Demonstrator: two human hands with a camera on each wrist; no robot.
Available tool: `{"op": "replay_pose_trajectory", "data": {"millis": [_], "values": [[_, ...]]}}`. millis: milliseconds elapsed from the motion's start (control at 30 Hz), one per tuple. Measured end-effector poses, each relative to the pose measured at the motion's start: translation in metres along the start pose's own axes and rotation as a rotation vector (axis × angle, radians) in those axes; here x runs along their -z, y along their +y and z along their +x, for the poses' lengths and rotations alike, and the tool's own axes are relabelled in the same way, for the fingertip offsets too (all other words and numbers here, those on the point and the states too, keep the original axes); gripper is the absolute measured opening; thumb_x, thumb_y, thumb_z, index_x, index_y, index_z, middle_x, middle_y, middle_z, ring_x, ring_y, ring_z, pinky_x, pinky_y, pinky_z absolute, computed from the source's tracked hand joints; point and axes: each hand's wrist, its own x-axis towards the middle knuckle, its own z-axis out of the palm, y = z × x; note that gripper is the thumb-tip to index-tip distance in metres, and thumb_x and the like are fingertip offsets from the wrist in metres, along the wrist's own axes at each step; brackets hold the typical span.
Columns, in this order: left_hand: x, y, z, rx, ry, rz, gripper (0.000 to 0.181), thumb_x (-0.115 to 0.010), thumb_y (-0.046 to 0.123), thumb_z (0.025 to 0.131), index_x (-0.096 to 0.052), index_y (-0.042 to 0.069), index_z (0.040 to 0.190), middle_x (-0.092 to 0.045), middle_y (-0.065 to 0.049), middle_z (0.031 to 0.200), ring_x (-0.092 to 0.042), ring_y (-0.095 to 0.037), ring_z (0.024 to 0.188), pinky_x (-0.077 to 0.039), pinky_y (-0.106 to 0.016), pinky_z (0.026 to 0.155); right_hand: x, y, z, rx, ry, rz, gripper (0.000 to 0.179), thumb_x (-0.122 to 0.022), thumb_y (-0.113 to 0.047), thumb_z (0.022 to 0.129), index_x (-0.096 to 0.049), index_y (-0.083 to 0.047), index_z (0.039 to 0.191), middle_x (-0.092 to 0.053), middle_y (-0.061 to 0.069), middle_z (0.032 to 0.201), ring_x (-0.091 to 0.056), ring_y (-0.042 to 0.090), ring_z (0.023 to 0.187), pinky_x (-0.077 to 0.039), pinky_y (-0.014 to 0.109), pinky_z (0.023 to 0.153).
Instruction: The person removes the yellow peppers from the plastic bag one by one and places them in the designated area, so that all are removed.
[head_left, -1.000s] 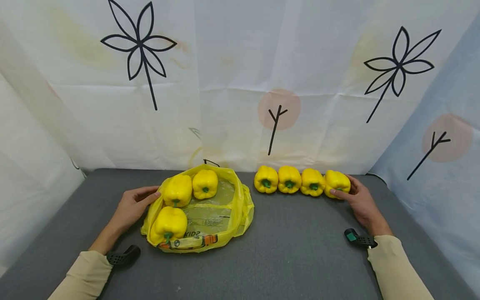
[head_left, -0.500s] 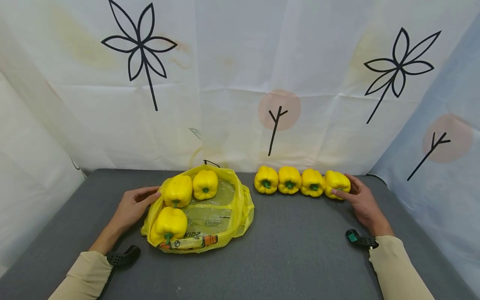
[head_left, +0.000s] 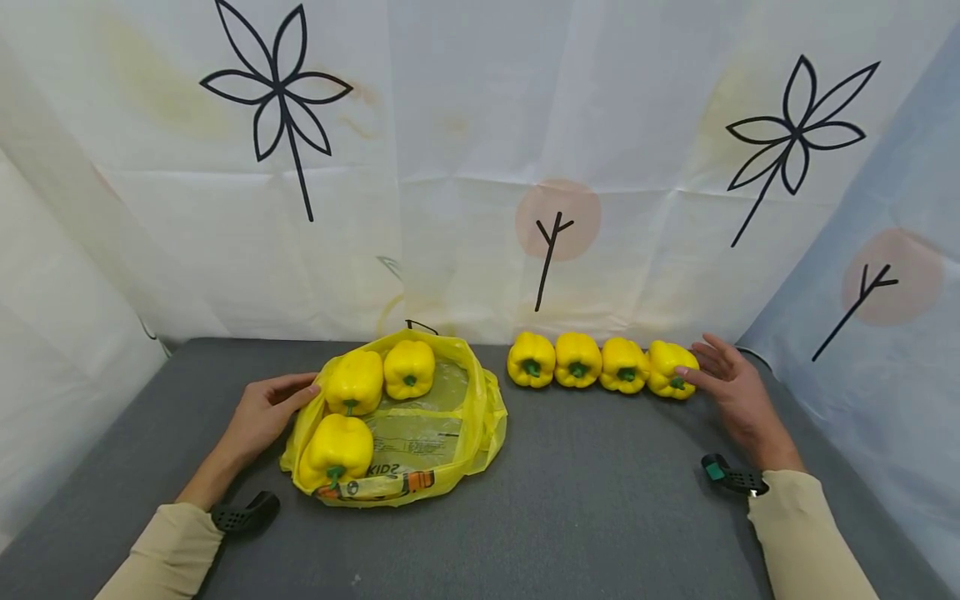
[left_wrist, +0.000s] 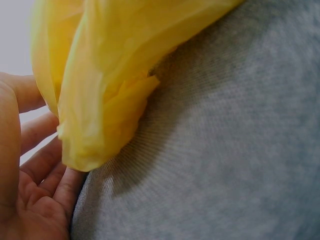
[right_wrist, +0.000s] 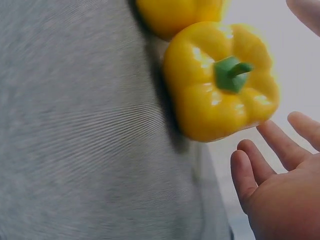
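My left hand point(head_left: 268, 417) holds the left rim of a yellow plastic bag point(head_left: 483, 417), thumb at the edge; the left wrist view shows bag film point(left_wrist: 100, 90) in front of its fingers. Inside the wide-mouthed bag are three yellow bell peppers, one at the upper left point(head_left: 355, 382), one at the back point(head_left: 409, 369) and one at the front left point(head_left: 339, 450). At the right end of a row stands another bell pepper point(head_left: 667, 367), its green stem toward me. My right hand point(head_left: 738, 400) is spread beside it, thumb near its front and fingers loosely extended point(right_wrist: 280, 145).
Several yellow bell peppers point(head_left: 577, 360) form a tight row along the back of the grey table point(head_left: 555, 500), right of the bag. A white printed cloth point(head_left: 465, 242) hangs behind the table, with more cloth at both sides.
My right hand has loosened from the end pepper and drawn slightly right, its fingers spreading. That pepper has turned a little, showing its stem. The left hand and bag stay put.
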Motion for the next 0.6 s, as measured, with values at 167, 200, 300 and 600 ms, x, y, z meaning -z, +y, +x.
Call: {"op": "replay_pose_trajectory", "data": {"millis": [167, 200, 300, 600], "values": [[0.0, 0.002, 0.0, 0.004, 0.003, 0.001, 0.047, -0.059, 0.031, 0.105, -0.06, -0.001, 0.14, -0.062, -0.022, 0.135, -0.052, 0.014, 0.103, -0.048, -0.011, 0.083, 0.001, -0.01, -0.003, 0.006, 0.042, 0.003, 0.089, -0.066, -0.029, 0.101, -0.005, -0.015, 0.165, -0.013, 0.017, 0.168, -0.015, 0.044, 0.149, -0.014, 0.068, 0.115], [0.0, 0.002, 0.0, 0.005, 0.003, 0.003, 0.047, -0.059, 0.031, 0.106, -0.06, -0.001, 0.14, -0.062, -0.022, 0.135, -0.052, 0.015, 0.103, -0.048, -0.011, 0.083, 0.001, -0.013, -0.004, 0.012, 0.045, 0.003, 0.089, -0.066, -0.029, 0.101, -0.006, -0.015, 0.165, -0.014, 0.017, 0.168, -0.015, 0.044, 0.149, -0.014, 0.068, 0.115], [0.0, 0.003, 0.0, 0.01, 0.004, 0.009, 0.048, -0.059, 0.032, 0.106, -0.06, -0.001, 0.14, -0.061, -0.023, 0.135, -0.052, 0.015, 0.102, -0.049, -0.012, 0.083, 0.001, -0.02, -0.007, 0.04, 0.04, 0.009, 0.087, -0.065, -0.029, 0.102, -0.008, -0.017, 0.166, -0.015, 0.015, 0.168, -0.015, 0.044, 0.149, -0.014, 0.068, 0.115], [-0.001, 0.003, -0.001, 0.012, 0.006, 0.02, 0.048, -0.059, 0.033, 0.106, -0.06, -0.001, 0.14, -0.061, -0.023, 0.135, -0.051, 0.016, 0.102, -0.049, -0.012, 0.082, -0.003, -0.042, -0.014, 0.084, 0.001, -0.017, 0.083, -0.063, -0.029, 0.103, -0.01, -0.019, 0.166, -0.017, 0.017, 0.167, -0.015, 0.044, 0.15, -0.016, 0.07, 0.114]]}}
